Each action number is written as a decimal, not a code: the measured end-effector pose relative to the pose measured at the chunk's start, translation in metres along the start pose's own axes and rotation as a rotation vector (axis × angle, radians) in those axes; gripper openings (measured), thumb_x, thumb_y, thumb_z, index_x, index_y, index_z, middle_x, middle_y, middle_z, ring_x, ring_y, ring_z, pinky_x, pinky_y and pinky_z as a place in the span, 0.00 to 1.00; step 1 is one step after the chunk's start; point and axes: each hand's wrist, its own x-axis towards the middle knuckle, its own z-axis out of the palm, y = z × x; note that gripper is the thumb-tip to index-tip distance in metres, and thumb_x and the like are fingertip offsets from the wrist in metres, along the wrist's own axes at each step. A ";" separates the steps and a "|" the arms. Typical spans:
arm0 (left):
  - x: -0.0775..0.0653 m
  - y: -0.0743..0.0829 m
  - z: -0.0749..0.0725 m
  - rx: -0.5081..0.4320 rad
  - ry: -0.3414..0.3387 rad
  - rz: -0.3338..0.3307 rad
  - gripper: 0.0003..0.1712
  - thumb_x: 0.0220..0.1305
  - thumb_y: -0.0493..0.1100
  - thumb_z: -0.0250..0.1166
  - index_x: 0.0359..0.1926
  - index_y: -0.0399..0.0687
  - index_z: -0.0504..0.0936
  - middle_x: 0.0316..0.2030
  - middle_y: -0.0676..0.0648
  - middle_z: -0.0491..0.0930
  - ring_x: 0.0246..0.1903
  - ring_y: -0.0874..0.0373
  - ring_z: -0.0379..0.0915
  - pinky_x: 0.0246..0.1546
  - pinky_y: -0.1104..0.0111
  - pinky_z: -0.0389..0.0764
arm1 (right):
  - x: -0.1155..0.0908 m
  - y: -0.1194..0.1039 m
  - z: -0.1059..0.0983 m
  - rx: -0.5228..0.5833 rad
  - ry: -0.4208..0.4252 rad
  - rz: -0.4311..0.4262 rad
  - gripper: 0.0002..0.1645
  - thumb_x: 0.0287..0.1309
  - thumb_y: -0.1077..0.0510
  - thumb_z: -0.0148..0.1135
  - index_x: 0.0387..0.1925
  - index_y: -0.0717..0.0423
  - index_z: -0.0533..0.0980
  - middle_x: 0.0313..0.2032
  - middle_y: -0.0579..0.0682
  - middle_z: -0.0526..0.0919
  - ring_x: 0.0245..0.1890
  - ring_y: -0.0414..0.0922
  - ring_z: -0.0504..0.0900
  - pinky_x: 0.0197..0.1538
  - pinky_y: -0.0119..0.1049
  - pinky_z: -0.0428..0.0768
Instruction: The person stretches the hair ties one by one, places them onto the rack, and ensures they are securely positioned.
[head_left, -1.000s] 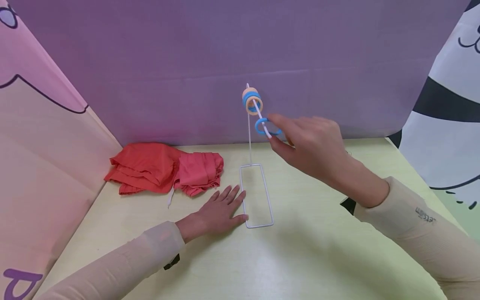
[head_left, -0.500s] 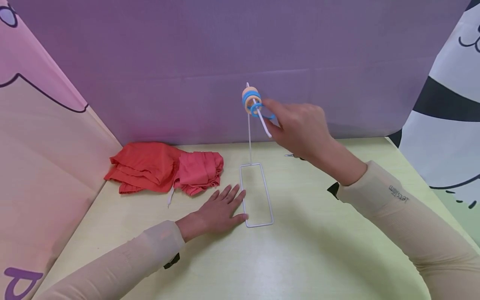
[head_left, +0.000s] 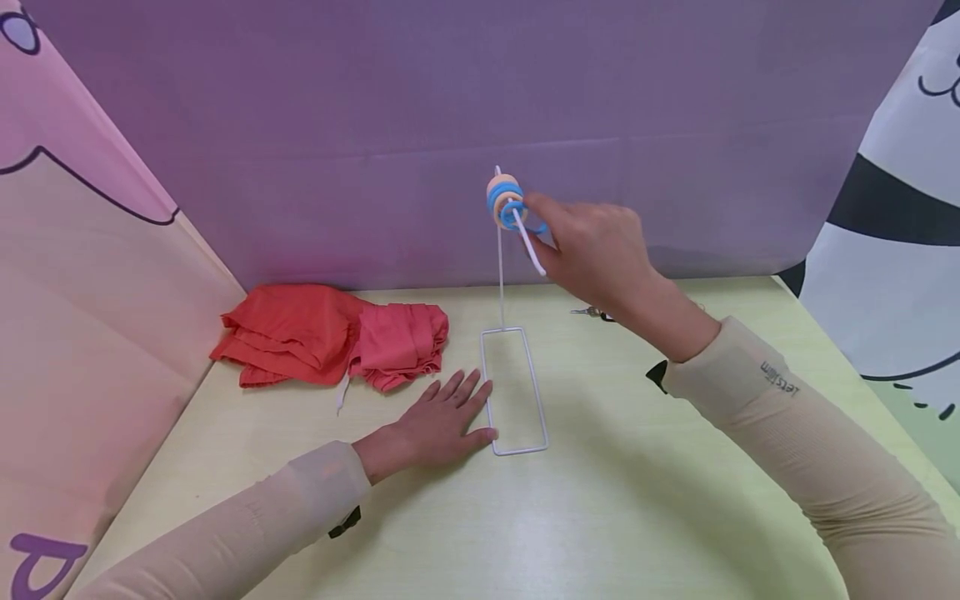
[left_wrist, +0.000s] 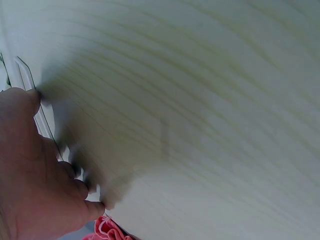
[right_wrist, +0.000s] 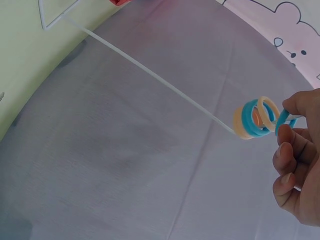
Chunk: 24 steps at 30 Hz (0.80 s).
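Note:
A white wire stand [head_left: 501, 283] rises from a rectangular base on the table, its top arm reaching toward me. Orange rings [head_left: 502, 179] and blue ones sit bunched on that arm. My right hand [head_left: 600, 250] pinches a blue ring [right_wrist: 281, 120] between thumb and forefinger, the arm running through it, close beside the bunch. The other right fingers curl loosely below in the right wrist view. My left hand [head_left: 435, 425] lies flat on the table with fingers spread, thumb and forefinger at the left side of the base [head_left: 537, 400].
Folded red cloth [head_left: 292, 333] and a pinker piece of cloth [head_left: 397, 337] lie at the back left. A small metal object [head_left: 592, 312] sits at the back, partly hidden by my right wrist. A purple sheet [head_left: 375, 125] hangs behind the table [head_left: 585, 517].
My right hand has moved up, left and away along the arm with the blue ring, bringing it from near the arm's end to the bunched rings. The left hand has stayed in place.

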 end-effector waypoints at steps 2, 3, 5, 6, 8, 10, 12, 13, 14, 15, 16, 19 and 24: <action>0.000 0.001 0.000 0.001 0.001 0.000 0.46 0.73 0.70 0.45 0.81 0.56 0.42 0.81 0.47 0.37 0.81 0.45 0.30 0.78 0.44 0.42 | 0.000 0.001 0.001 -0.002 -0.004 0.004 0.14 0.63 0.56 0.64 0.47 0.58 0.80 0.13 0.48 0.74 0.09 0.44 0.65 0.14 0.35 0.56; 0.000 0.001 -0.001 0.003 0.000 -0.001 0.46 0.73 0.70 0.45 0.81 0.56 0.42 0.81 0.48 0.37 0.81 0.45 0.30 0.78 0.44 0.42 | 0.000 0.001 0.002 -0.003 -0.003 0.004 0.14 0.62 0.56 0.64 0.47 0.58 0.80 0.13 0.48 0.74 0.09 0.44 0.66 0.14 0.35 0.57; 0.000 0.001 -0.001 0.006 0.000 -0.002 0.46 0.73 0.70 0.45 0.81 0.56 0.42 0.81 0.48 0.37 0.81 0.45 0.31 0.78 0.44 0.42 | 0.000 0.001 0.003 -0.006 -0.002 0.006 0.13 0.62 0.56 0.64 0.47 0.58 0.80 0.13 0.48 0.75 0.10 0.44 0.67 0.13 0.36 0.58; 0.000 0.001 -0.001 0.007 0.000 -0.001 0.46 0.73 0.70 0.45 0.81 0.56 0.42 0.81 0.48 0.37 0.81 0.45 0.31 0.78 0.43 0.42 | 0.000 0.002 0.003 -0.006 -0.003 0.008 0.13 0.62 0.56 0.64 0.47 0.58 0.80 0.13 0.49 0.75 0.10 0.45 0.67 0.13 0.37 0.59; 0.000 0.001 -0.001 0.006 0.000 0.002 0.46 0.73 0.70 0.45 0.81 0.55 0.42 0.81 0.47 0.37 0.81 0.44 0.31 0.78 0.43 0.42 | 0.000 0.001 0.003 -0.008 -0.011 0.011 0.14 0.62 0.56 0.64 0.47 0.58 0.80 0.14 0.49 0.76 0.10 0.45 0.68 0.13 0.37 0.59; 0.000 0.000 0.000 0.008 -0.002 0.005 0.46 0.73 0.70 0.44 0.81 0.55 0.42 0.81 0.47 0.37 0.81 0.44 0.31 0.78 0.43 0.42 | 0.000 0.001 0.003 -0.008 -0.020 0.016 0.14 0.62 0.55 0.64 0.47 0.58 0.80 0.14 0.49 0.76 0.10 0.45 0.68 0.13 0.37 0.60; 0.000 0.000 0.001 0.005 -0.001 0.009 0.46 0.73 0.70 0.44 0.81 0.55 0.42 0.81 0.47 0.37 0.81 0.44 0.31 0.78 0.43 0.43 | 0.000 0.001 0.003 -0.006 -0.027 0.020 0.15 0.62 0.54 0.65 0.47 0.58 0.80 0.14 0.49 0.77 0.10 0.45 0.69 0.13 0.37 0.60; 0.001 0.000 0.001 0.003 0.000 0.011 0.46 0.73 0.70 0.44 0.81 0.55 0.42 0.81 0.47 0.38 0.81 0.44 0.31 0.78 0.43 0.43 | 0.000 0.000 0.003 -0.008 -0.029 0.020 0.15 0.62 0.54 0.65 0.47 0.58 0.80 0.15 0.49 0.77 0.11 0.45 0.69 0.14 0.37 0.60; 0.001 0.000 0.001 0.004 -0.003 0.010 0.46 0.73 0.70 0.44 0.81 0.55 0.42 0.81 0.47 0.37 0.81 0.44 0.30 0.78 0.43 0.43 | 0.000 0.000 0.002 -0.010 -0.031 0.021 0.16 0.62 0.53 0.65 0.47 0.58 0.79 0.14 0.49 0.77 0.10 0.45 0.69 0.14 0.37 0.60; 0.001 0.000 0.001 0.005 -0.006 0.009 0.47 0.73 0.70 0.44 0.81 0.55 0.41 0.81 0.47 0.37 0.81 0.44 0.30 0.78 0.44 0.43 | -0.001 0.000 0.002 -0.015 -0.027 0.021 0.16 0.62 0.52 0.66 0.46 0.57 0.80 0.14 0.49 0.76 0.10 0.46 0.69 0.13 0.37 0.59; 0.001 -0.001 0.001 0.006 -0.007 0.008 0.47 0.73 0.70 0.44 0.81 0.56 0.41 0.81 0.47 0.36 0.81 0.45 0.30 0.78 0.44 0.43 | -0.002 0.000 0.001 -0.020 -0.021 0.021 0.16 0.62 0.51 0.66 0.46 0.56 0.79 0.14 0.49 0.76 0.10 0.46 0.69 0.14 0.37 0.58; 0.001 0.000 0.001 0.004 -0.011 0.003 0.47 0.72 0.71 0.44 0.81 0.56 0.41 0.81 0.48 0.36 0.81 0.45 0.29 0.78 0.44 0.42 | -0.008 0.002 -0.003 -0.046 -0.014 0.019 0.16 0.61 0.50 0.66 0.47 0.54 0.79 0.13 0.48 0.73 0.10 0.46 0.67 0.13 0.37 0.56; 0.000 0.000 0.002 0.013 -0.014 -0.012 0.47 0.72 0.71 0.44 0.81 0.57 0.41 0.81 0.49 0.36 0.81 0.46 0.29 0.78 0.44 0.42 | -0.030 0.005 -0.018 -0.042 -0.084 0.044 0.21 0.60 0.48 0.66 0.52 0.49 0.77 0.15 0.46 0.73 0.12 0.46 0.69 0.13 0.38 0.57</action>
